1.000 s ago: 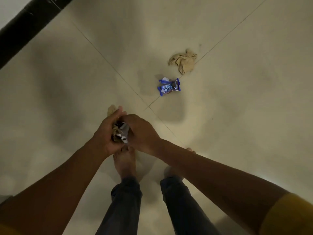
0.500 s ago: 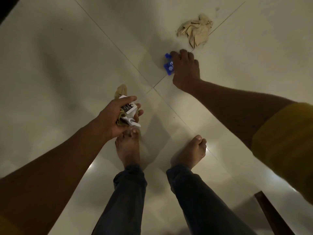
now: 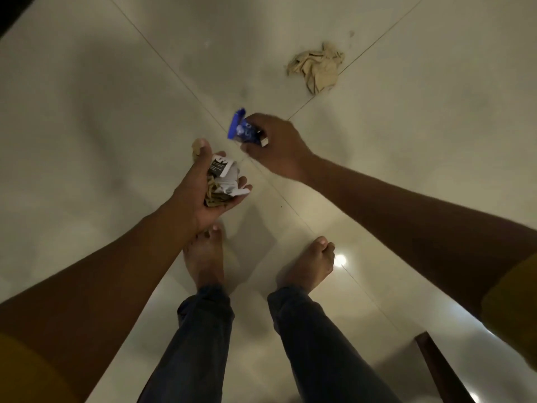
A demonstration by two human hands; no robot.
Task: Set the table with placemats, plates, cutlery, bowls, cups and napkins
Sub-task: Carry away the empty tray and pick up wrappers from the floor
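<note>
R hand [image 3: 276, 149] grips blue wrapper [image 3: 242, 130]; tile floor [image 3: 87, 112] open left.

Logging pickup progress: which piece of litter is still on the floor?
The crumpled beige paper, lying on the tiles. The blue wrapper is in the right hand; the white-and-black wrapper is in the left hand.

Blue wrapper [image 3: 242, 130]; beige crumpled paper [image 3: 318, 69]

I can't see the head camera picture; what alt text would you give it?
Seen from above, a person's right hand grips a blue wrapper while the left hand holds crumpled white and brown litter. A crumpled beige paper lies on the pale tiled floor beyond bare feet.
</note>
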